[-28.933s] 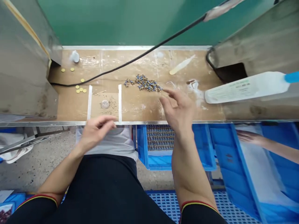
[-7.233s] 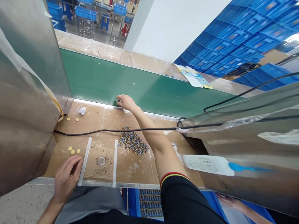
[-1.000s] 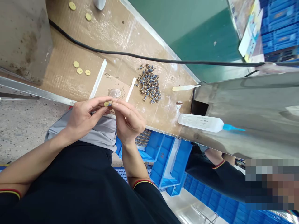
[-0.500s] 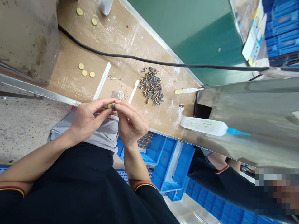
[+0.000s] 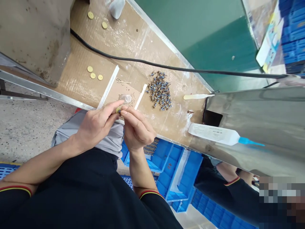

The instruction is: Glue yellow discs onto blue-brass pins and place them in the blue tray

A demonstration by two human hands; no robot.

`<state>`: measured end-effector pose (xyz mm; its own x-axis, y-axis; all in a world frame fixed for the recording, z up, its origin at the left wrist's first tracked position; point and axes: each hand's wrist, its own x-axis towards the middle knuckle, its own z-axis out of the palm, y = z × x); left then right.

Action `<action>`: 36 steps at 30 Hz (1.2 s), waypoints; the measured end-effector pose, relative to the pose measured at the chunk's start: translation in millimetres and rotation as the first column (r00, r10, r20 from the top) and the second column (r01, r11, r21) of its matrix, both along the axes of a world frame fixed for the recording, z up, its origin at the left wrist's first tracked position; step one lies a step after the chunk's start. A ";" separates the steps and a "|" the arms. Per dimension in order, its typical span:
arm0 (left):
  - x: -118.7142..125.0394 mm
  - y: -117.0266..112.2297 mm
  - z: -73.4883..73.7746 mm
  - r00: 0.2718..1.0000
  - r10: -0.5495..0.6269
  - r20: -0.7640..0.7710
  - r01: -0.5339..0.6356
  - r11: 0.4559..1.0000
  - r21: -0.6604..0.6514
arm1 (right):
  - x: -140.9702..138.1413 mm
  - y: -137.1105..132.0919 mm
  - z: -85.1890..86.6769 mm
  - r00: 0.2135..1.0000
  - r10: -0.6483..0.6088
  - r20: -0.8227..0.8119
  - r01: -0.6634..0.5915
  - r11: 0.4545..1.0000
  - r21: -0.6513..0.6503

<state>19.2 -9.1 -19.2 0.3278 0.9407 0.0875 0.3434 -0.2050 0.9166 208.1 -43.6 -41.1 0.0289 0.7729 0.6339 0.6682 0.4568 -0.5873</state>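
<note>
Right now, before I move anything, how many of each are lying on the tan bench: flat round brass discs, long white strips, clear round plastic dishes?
Flat round brass discs: 5
Long white strips: 2
Clear round plastic dishes: 1
Total: 8

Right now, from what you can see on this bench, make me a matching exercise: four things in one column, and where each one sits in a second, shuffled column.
Things
1. small yellow disc
2. pile of blue-and-brass parts
3. clear round dish
4. three yellow discs

Places
A. between the white strip and the second white strip
B. pinched between the left hand and the right hand
C. left of both strips, in this view
D. right of both strips, in this view

Right pairs: 1-B, 2-D, 3-A, 4-C
</note>
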 end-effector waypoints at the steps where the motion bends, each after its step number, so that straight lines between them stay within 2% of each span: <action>1: 0.2 -0.5 0.8 1.000 0.002 -0.012 -0.002 1.000 0.003 | -0.2 -0.3 -0.3 1.000 -0.008 0.012 0.008 1.000 0.015; 4: 0.7 -1.3 3.7 1.000 0.013 -0.003 -0.013 1.000 -0.006 | -0.1 -0.5 1.4 0.997 -0.038 0.063 0.035 0.998 0.048; 10: 3.4 -0.9 8.9 0.988 0.015 0.157 0.000 0.995 -0.097 | 5.3 -2.8 1.0 0.997 0.002 0.084 -0.011 0.994 0.104; 16: 8.9 -2.3 12.6 0.981 0.042 0.191 -0.022 0.994 -0.108 | 4.5 -8.0 -4.9 0.982 -0.076 0.171 0.038 0.976 0.214; 21: 11.8 -2.3 13.8 0.973 0.050 0.226 -0.033 0.996 -0.079 | 1.4 -10.1 -3.4 0.984 -0.053 0.168 0.007 0.965 0.261; 29: 13.6 -2.3 12.9 0.967 0.070 0.243 -0.050 0.995 -0.087 | 0.6 -14.1 -2.6 0.983 -0.029 0.183 -0.008 0.980 0.200; 32: 12.9 -0.9 10.8 0.969 0.066 0.236 -0.054 0.997 -0.054 | -0.3 -13.9 -1.4 0.992 0.005 0.130 -0.028 0.983 0.183; 34: 11.2 -0.6 8.8 0.978 0.054 0.202 -0.056 0.998 0.004 | -0.9 -14.2 1.8 1.000 0.009 -0.003 -0.009 0.991 0.134; 36: 9.2 -1.2 6.6 0.988 0.039 0.147 -0.053 0.995 0.088 | -0.9 -14.9 6.7 0.982 -0.038 -0.184 0.039 0.999 0.007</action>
